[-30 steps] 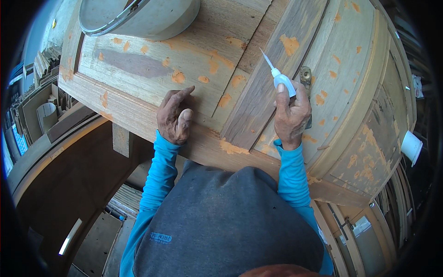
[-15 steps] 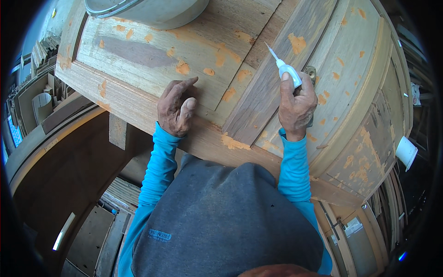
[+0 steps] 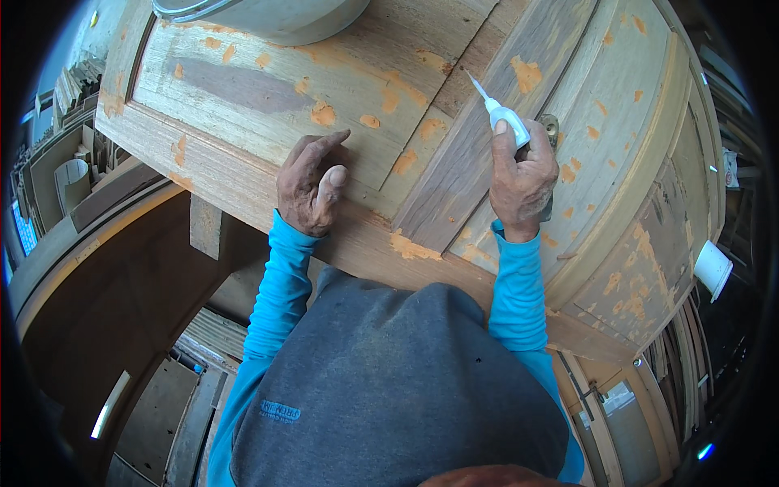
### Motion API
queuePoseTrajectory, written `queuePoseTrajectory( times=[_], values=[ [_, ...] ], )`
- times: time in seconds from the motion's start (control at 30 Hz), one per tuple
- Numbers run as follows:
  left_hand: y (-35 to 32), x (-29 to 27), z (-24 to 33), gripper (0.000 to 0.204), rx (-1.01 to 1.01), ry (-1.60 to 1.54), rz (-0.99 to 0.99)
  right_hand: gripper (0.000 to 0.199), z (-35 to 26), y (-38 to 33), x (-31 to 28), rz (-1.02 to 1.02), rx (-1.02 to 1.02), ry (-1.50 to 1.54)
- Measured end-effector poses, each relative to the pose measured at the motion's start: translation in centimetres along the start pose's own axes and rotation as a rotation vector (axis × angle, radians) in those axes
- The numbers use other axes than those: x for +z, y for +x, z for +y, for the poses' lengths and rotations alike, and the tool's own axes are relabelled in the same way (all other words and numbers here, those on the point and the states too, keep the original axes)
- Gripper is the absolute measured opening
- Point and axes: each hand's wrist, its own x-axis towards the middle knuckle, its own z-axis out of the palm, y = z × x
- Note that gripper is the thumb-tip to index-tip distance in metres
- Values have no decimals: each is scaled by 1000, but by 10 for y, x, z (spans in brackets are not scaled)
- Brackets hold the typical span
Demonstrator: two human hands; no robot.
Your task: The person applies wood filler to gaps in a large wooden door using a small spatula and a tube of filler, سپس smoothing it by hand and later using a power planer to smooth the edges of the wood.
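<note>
1. Large panelled wooden door (image 3: 454, 154), dotted with orange filler patches, lies flat across the work area before the person.
2. Grey round bucket (image 3: 268, 20) stands on its far edge.
3. Left hand (image 3: 311, 185) rests on the panel, fingers loosely spread, holding nothing.
4. Right hand (image 3: 519, 183) grips a small white nozzle-tipped glue tube (image 3: 501, 109), fingers closed.
5. Judged step: applying adhesive; next calls for steady nozzle placement on the seam.
</note>
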Motion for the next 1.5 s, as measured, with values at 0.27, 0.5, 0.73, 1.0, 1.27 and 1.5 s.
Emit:
queuePoseTrajectory(
  times=[0.27,0.5,0.73,1.0,1.27,1.5],
  values=[
    [0,0,-1,66,7,0,-4,20,0,0,-4,21,13,-19],
    [0,0,-2,67,2,3,-5,19,-2,0,-7,10,15,-27],
    [0,0,0,67,4,14,-11,18,-3,0,-6,4,29,-34],
    [0,-1,-3,64,7,0,-7,16,-8,-1,-8,3,14,-41],
    [0,-2,-7,57,22,-38,-5,15,-17,0,-10,-9,3,-57],
    [0,0,0,68,12,3,-1,15,-15,0,-11,-23,-5,-94]
  ],
)
